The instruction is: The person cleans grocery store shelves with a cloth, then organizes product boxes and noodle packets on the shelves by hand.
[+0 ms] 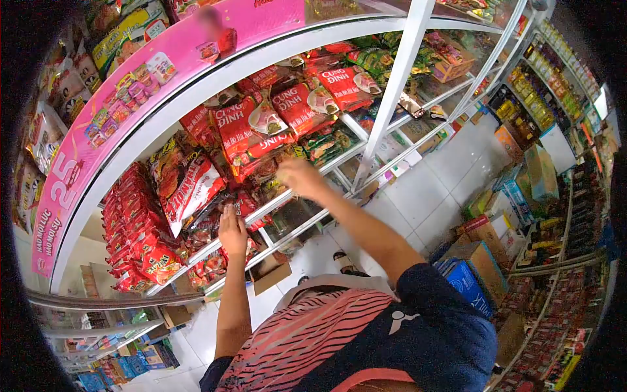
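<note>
"Where are the red packets [251,127] laid?"
"In an overlapping pile, just beyond the right hand [300,178], which is held half curled; whether anything is gripped cannot be told."
"And the left hand [232,232]?"
"It is held well apart from the right, fingers extended forward over the dark packets [208,228] by the white rail [277,201]; farther out, a pink banner [261,26] is seen"

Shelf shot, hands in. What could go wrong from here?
Cung Dinh packets overlap loosely; a bump from the right hand might start a slide.

The large packet sits askew near the left hand; a nudge could shift it towards the white rail.
</note>
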Available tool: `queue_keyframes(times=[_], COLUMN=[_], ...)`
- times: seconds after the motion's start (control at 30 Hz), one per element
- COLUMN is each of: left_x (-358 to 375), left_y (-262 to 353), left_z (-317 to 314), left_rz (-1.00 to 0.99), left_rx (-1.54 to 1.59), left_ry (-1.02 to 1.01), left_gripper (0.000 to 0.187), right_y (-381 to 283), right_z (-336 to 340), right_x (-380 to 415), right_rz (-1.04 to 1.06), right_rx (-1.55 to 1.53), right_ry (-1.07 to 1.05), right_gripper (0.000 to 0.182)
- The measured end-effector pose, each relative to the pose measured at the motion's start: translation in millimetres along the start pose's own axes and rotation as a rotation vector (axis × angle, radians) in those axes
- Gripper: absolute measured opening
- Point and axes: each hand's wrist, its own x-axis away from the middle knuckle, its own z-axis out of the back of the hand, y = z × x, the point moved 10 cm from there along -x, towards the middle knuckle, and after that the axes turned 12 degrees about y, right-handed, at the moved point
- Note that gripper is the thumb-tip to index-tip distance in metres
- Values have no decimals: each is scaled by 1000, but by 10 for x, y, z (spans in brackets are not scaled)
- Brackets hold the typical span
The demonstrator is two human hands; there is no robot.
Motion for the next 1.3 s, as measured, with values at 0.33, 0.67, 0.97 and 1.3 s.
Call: queue_keyframes(times=[0.33, 0.67, 0.97, 1.3], left_x=[49, 54, 4, 3], left_y=[-71, -102, -44, -23], left_z=[-100, -82, -19, -4], left_rz=[1, 79, 81, 31], left_rx=[-90, -101, -67, -55], left_ry=[-10, 38, 55, 76], left_gripper=[40, 43, 40, 40], right_y=[500, -96, 364, -91], right_z=[487, 648, 532, 606], right_x=[-24, -50, -122, -6], right_rz=[-222, 169, -132, 133], right_rx=[176, 37, 295, 100], right_ry=[291, 310, 219, 240], right_gripper=[16, 4, 9, 11])
